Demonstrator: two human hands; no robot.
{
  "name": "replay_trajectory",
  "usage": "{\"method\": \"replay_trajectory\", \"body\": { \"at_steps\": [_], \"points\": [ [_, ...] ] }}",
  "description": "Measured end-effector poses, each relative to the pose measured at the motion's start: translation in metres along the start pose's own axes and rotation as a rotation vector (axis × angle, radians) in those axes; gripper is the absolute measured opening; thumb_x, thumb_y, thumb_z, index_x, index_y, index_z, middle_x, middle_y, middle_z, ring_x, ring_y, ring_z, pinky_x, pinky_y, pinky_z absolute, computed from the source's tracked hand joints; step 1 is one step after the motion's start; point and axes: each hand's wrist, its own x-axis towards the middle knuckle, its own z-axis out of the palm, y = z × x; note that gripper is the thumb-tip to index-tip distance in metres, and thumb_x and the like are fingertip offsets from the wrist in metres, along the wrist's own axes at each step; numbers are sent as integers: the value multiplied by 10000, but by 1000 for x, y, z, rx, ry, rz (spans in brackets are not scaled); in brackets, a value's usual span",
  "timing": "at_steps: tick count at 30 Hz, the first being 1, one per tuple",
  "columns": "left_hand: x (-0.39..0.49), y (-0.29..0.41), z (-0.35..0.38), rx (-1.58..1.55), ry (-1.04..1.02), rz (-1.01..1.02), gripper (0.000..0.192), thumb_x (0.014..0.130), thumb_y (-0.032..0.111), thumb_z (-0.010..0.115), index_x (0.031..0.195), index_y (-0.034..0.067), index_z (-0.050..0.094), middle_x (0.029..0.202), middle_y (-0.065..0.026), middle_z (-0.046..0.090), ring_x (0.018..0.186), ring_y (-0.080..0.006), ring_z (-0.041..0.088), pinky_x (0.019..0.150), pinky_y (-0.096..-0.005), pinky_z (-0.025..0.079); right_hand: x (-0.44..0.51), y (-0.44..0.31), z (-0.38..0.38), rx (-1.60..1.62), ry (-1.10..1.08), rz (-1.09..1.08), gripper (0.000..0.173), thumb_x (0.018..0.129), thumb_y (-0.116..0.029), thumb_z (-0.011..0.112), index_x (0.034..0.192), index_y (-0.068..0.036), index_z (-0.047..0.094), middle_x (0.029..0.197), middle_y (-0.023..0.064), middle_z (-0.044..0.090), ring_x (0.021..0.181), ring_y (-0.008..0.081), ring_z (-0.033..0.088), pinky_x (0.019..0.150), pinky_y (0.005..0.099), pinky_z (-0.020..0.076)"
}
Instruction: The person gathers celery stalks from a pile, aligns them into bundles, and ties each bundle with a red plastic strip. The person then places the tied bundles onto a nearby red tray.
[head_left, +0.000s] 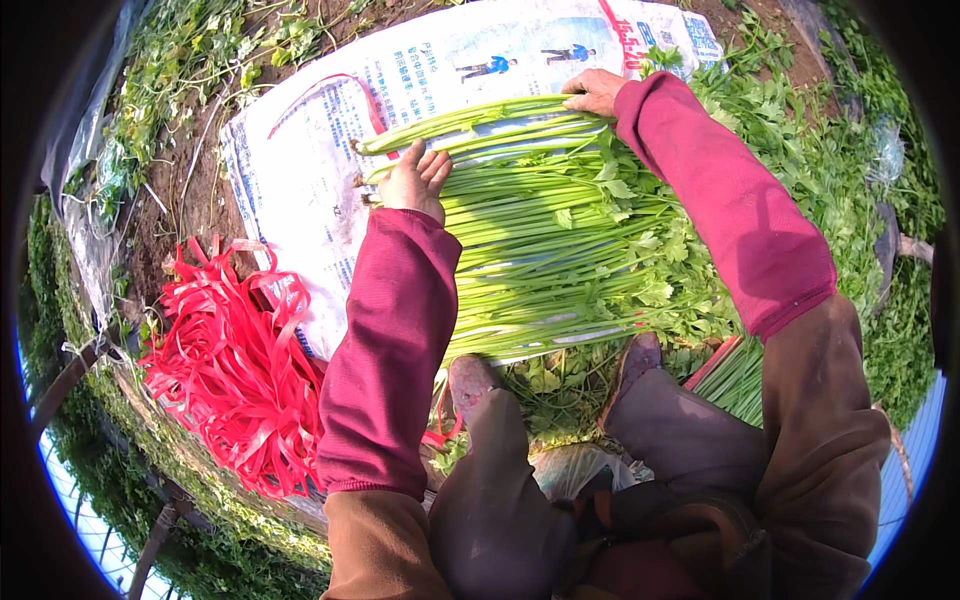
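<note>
Long green celery stalks (540, 202) lie side by side on a white printed woven sack (322, 195), leaves to the right and root ends to the left. At the far edge of the row, my right hand (594, 91) has its fingers closed round the upper part of the farthest celery stalks (472, 118). My left hand (416, 178) rests by the root ends, palm turned up and fingers apart, touching the nearby stalks. Parts of some stalks are hidden behind this hand and its sleeve.
A heap of red plastic ribbon strips (232, 367) sits at the left. One red strip (371, 105) lies across the sack. Cut leaves (285, 45) litter the soil, and leafy plants (817, 172) stand at right. Below the row are my boots (472, 382) and a tied green bundle (739, 382).
</note>
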Motion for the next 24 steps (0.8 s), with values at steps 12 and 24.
{"method": "replay_trajectory", "body": {
  "at_steps": [12,24],
  "points": [
    [20,-24,16,1333,-271,1319,292,715,112,702,987,148,602,1046,-62,565,1037,-283,496,918,-397,356,3,3,10,-21,-3,-81,332,810,-277,601,1047,-51,658,954,180,667,917,317,634,830,377,470],
    [45,-32,5,1533,-358,1274,255,782,209,657,1021,146,596,981,-47,589,983,-261,521,902,-406,352,-17,-5,42,-476,204,-116,298,868,-236,548,1156,-163,561,1067,62,577,1069,253,524,942,452,371]
  ]
}}
